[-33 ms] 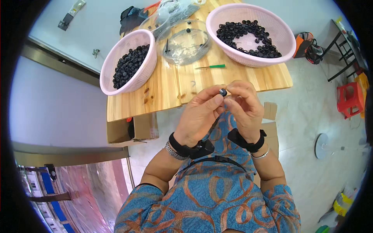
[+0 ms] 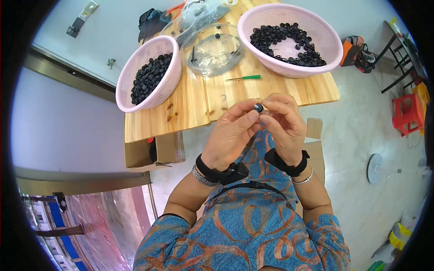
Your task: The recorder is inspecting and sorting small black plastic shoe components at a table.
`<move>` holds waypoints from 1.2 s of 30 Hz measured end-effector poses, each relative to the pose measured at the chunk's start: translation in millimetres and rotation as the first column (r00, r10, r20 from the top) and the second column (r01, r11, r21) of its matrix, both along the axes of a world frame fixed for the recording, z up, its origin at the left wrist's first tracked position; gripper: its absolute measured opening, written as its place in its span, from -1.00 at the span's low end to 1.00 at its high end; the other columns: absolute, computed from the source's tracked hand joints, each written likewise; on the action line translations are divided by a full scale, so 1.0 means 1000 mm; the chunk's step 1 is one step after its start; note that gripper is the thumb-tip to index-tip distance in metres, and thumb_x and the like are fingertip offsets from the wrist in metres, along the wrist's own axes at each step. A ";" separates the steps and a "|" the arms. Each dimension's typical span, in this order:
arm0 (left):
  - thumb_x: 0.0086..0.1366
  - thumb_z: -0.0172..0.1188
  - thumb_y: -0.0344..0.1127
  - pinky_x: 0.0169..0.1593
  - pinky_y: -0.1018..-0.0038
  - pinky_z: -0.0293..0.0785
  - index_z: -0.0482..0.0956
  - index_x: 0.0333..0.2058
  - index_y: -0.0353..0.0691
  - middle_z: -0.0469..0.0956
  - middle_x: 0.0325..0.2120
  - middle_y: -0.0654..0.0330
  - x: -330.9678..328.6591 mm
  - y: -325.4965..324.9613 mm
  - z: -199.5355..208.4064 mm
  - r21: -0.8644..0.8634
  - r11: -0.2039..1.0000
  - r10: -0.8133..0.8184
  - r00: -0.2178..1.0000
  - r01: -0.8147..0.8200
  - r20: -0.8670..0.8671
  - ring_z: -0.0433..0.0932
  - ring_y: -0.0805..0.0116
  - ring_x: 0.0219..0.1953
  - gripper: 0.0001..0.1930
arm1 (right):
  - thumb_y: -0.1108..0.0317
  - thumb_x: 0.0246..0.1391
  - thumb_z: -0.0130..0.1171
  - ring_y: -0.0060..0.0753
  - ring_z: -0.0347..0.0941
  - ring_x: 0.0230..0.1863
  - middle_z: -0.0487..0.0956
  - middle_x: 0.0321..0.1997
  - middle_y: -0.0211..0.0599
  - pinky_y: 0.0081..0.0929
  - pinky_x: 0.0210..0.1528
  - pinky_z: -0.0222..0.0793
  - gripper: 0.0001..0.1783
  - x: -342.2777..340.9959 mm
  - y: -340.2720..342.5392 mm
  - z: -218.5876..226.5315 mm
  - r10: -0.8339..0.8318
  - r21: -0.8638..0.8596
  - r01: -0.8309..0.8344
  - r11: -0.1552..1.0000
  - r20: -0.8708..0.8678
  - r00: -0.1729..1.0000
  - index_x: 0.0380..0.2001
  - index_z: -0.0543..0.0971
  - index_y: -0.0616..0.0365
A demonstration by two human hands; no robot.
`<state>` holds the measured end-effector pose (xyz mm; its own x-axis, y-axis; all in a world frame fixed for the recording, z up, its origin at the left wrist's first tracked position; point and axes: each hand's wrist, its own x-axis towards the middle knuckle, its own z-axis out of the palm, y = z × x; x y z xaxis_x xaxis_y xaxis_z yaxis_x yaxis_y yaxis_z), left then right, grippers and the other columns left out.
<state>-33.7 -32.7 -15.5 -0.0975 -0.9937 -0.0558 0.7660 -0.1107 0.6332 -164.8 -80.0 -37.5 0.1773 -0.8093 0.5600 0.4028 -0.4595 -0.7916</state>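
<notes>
Near the front edge of the wooden table, my left hand (image 2: 232, 131) pinches a small black round plastic piece (image 2: 258, 107) with a pale mark on it. My right hand (image 2: 287, 122) meets it from the other side, its thumb and fingertips closed against the piece. On the table lies a thin screwdriver (image 2: 246, 77) with a green handle. A pink basket (image 2: 176, 74) at the left is filled with similar black pieces (image 2: 151, 77). More black pieces (image 2: 312, 56) lie in a ring inside the larger pink basket (image 2: 335, 45) at the right.
Between the baskets stands a clear round plastic tray (image 2: 210, 70) with a few black bits. Clear plastic bags (image 2: 205, 16) and a dark bag (image 2: 153, 22) lie behind. An open cardboard box (image 2: 169, 147) sits under the table (image 2: 190, 110); a red stool (image 2: 407, 113) stands at the right.
The view has shifted very slightly. Both hands keep their pinch on the small black piece, with no clear movement.
</notes>
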 end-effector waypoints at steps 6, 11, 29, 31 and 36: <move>0.26 0.00 -0.44 -0.12 0.55 0.44 0.43 -0.09 -0.31 0.50 -0.21 0.18 -0.011 -0.007 0.020 -0.005 1.000 0.010 0.983 -0.009 0.184 0.48 0.46 -0.19 -0.76 | 0.61 -0.15 0.22 -0.52 0.42 -0.31 0.44 -0.22 -0.21 -0.68 -0.39 0.37 -0.72 -0.013 -0.011 0.003 -0.172 -0.139 0.163 0.977 -0.054 0.984 -0.28 0.53 0.20; 0.28 -0.03 -0.39 -0.05 0.39 0.42 0.36 -0.02 -0.36 0.45 -0.14 0.12 -0.029 -0.018 0.026 -0.075 0.997 0.033 0.953 -0.010 0.301 0.46 0.37 -0.12 -0.69 | 0.60 -0.17 0.23 -0.49 0.43 -0.34 0.45 -0.24 -0.21 -0.67 -0.43 0.38 -0.73 -0.027 -0.016 0.014 -0.349 -0.282 0.318 0.905 -0.069 0.934 -0.30 0.53 0.20; 0.20 0.08 -0.47 -0.30 0.62 0.43 0.47 -0.16 -0.36 0.54 -0.38 0.18 -0.059 -0.029 0.040 -0.244 0.967 0.191 0.839 -0.072 0.509 0.49 0.49 -0.41 -0.78 | 0.54 0.00 0.08 -0.61 0.38 -0.35 0.43 -0.15 -0.27 -0.71 -0.36 0.34 -0.76 -0.042 -0.016 0.010 0.100 0.229 -0.220 0.948 0.442 0.891 -0.20 0.46 0.26; 0.18 0.10 -0.49 -0.32 0.63 0.43 0.47 -0.19 -0.36 0.54 -0.39 0.18 -0.059 -0.029 0.040 -0.242 0.967 0.190 0.847 -0.075 0.496 0.48 0.50 -0.43 -0.80 | 0.52 0.02 0.08 -0.62 0.37 -0.38 0.44 -0.16 -0.27 -0.71 -0.38 0.33 -0.75 -0.043 -0.016 0.007 0.124 0.305 -0.298 0.904 0.481 0.868 -0.17 0.45 0.25; 0.15 0.14 -0.51 -0.35 0.65 0.42 0.48 -0.25 -0.36 0.54 -0.41 0.18 -0.059 -0.028 0.042 -0.249 0.966 0.191 0.853 -0.074 0.486 0.48 0.52 -0.45 -0.83 | 0.57 0.02 0.04 -0.60 0.39 -0.37 0.45 -0.11 -0.23 -0.67 -0.39 0.35 -0.73 -0.042 -0.015 0.005 0.192 0.236 -0.382 0.894 0.568 0.800 -0.14 0.43 0.25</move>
